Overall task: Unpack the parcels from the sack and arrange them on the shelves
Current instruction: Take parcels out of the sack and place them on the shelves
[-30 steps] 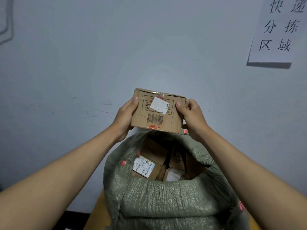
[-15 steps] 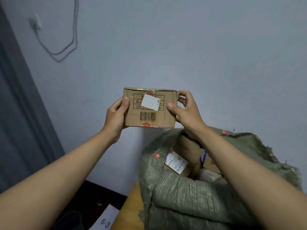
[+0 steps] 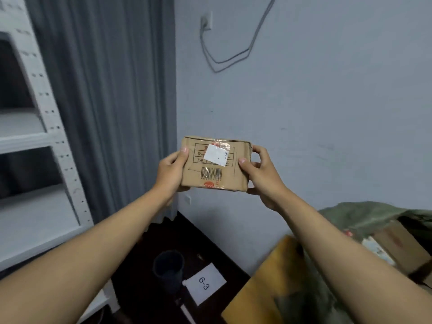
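A small brown cardboard parcel [image 3: 215, 166] with a white sticker and a barcode is held up in front of the wall. My left hand [image 3: 171, 171] grips its left side and my right hand [image 3: 259, 176] grips its right side. The green woven sack [image 3: 364, 213] sits at the lower right, open, with other cardboard parcels [image 3: 397, 246] showing inside. A white metal shelf unit [image 3: 46, 136] stands at the far left, its visible levels bare.
A grey curtain [image 3: 112, 101] hangs between the shelves and the wall. A wooden surface [image 3: 261, 284] carries the sack. On the dark floor lie a paper marked 6-3 [image 3: 204, 285] and a dark cup-like object [image 3: 168, 267]. A cable [image 3: 233, 54] hangs on the wall.
My view has swung left: the sack has slid to the right edge and the shelves and curtain have come into view. Both hands still hold the parcel, now away from the sack.
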